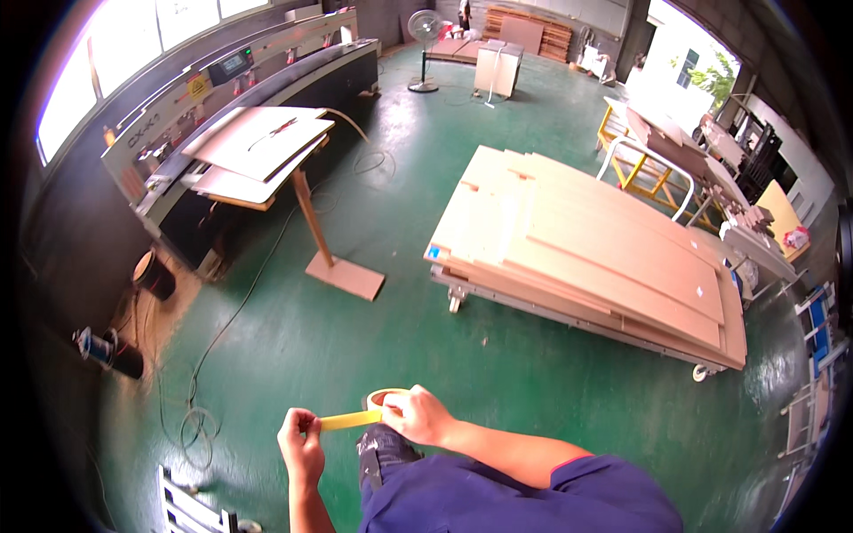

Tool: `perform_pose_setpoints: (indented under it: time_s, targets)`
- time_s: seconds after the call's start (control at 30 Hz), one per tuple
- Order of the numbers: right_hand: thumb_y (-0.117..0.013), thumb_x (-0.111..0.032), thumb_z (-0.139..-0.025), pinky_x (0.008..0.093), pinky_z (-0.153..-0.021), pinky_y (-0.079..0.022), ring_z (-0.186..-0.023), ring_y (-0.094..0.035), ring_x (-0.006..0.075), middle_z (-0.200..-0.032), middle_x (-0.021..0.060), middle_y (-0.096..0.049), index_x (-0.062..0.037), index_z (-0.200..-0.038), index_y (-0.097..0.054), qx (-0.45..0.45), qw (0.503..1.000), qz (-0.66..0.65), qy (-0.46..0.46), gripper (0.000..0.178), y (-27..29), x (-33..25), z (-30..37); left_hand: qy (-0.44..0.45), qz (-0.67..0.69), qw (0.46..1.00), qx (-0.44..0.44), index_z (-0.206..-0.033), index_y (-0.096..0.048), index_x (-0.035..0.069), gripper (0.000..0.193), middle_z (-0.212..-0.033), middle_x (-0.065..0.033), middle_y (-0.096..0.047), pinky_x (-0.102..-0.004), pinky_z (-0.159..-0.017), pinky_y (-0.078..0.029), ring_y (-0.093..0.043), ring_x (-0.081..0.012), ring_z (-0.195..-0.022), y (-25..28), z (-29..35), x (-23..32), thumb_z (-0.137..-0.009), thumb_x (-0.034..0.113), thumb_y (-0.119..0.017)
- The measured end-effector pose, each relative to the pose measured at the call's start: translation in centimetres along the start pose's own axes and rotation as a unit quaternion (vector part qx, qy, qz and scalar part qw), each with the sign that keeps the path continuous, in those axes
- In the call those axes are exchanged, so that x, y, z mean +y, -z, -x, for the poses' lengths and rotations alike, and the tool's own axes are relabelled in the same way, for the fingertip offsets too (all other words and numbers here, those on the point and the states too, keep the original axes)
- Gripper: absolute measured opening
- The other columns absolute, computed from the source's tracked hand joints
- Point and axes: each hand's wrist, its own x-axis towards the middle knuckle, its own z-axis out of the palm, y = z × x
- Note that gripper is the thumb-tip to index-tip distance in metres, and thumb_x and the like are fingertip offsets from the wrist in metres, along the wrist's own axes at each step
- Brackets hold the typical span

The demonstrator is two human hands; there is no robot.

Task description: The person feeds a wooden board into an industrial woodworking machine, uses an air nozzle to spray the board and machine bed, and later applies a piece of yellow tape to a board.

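Observation:
A strip of yellow tape (350, 420) stretches between my two hands, low in the head view. My left hand (302, 441) pinches its free end between thumb and fingers. On the other side, my right hand (419, 416) grips the tape roll (380, 396), whose curved rim shows past the fingers. The strip runs nearly level from the roll to the left hand. Part of the roll is hidden behind my right hand. Both hands are above the green floor, just beyond my leg.
A wheeled cart stacked with wooden boards (613, 240) stands ahead right. At left, a small stand carries panels (258, 147) beside a long machine (222, 75). A cable (233, 320) trails across the floor near two dark canisters (153, 274). A fan (426, 44) is farther back.

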Motion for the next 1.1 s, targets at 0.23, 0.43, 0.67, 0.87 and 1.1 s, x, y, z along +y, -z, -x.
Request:
perform_pose_setpoints:
  time_s: [0.23, 0.43, 0.67, 0.87, 1.1]
  targets:
    - [-0.060, -0.020, -0.082, 0.0386, -0.064, -0.050, -0.062, -0.063, 0.0324, -0.077, 0.0124, -0.066, -0.0051, -0.076, -0.065, 0.112, 0.991, -0.045, -0.062, 0.017, 3.5, 7.1, -21.0, -0.014, 0.035, 0.995, -0.090, -0.081, -0.055, -0.002, 0.009, -0.069, -0.0069, -0.057, -0.0270, -0.064, -0.045, -0.053, -0.0132, -0.065, -8.1, -24.8, -3.0, -0.080, -0.006, -0.062]
    - [-0.062, -0.014, -0.080, 0.0386, -0.056, -0.048, -0.058, -0.060, 0.0342, -0.067, 0.0162, -0.061, -0.0034, -0.074, -0.062, 0.285, 0.956, 0.022, -0.067, 0.013, 12.1, 10.2, -35.4, -0.129, 0.033, 0.967, -0.219, -0.083, -0.056, -0.001, 0.009, -0.073, -0.0122, -0.060, -0.0313, -0.065, -0.047, -0.059, -0.0224, -0.067, -16.3, -46.0, 2.6, -0.079, -0.003, -0.064]
    - [-0.060, -0.016, -0.083, 0.0395, -0.068, -0.045, -0.070, -0.057, 0.0344, -0.075, 0.0131, -0.064, -0.0049, -0.079, -0.063, 0.331, 0.938, -0.011, -0.104, 0.012, 20.2, 17.3, -52.6, -0.165, 0.006, 0.953, -0.252, -0.083, -0.055, 0.000, 0.008, -0.073, -0.0116, -0.059, -0.0311, -0.063, -0.047, -0.059, -0.0220, -0.067, -26.3, -65.9, 5.8, -0.080, -0.001, -0.063]
    - [-0.059, -0.017, -0.083, 0.0384, -0.068, -0.045, -0.069, -0.056, 0.0324, -0.077, 0.0129, -0.065, -0.0051, -0.080, -0.063, 0.278, 0.955, -0.033, -0.097, 0.012, 30.3, 23.4, -68.9, -0.141, 0.028, 0.964, -0.225, -0.083, -0.055, -0.001, 0.007, -0.071, -0.0101, -0.058, -0.0288, -0.064, -0.046, -0.057, -0.0180, -0.066, -34.1, -81.8, 8.7, -0.081, -0.004, -0.061]
    - [-0.059, -0.014, -0.081, 0.0372, -0.068, -0.045, -0.068, -0.055, 0.0296, -0.073, 0.0111, -0.063, -0.0043, -0.078, -0.062, 0.300, 0.954, -0.009, -0.023, 0.010, 42.1, 27.0, -87.5, -0.112, 0.050, 0.982, -0.144, -0.084, -0.055, -0.001, 0.007, -0.071, -0.0086, -0.057, -0.0270, -0.066, -0.045, -0.055, -0.0151, -0.067, -42.4, -99.2, 13.1, -0.082, -0.005, -0.059]
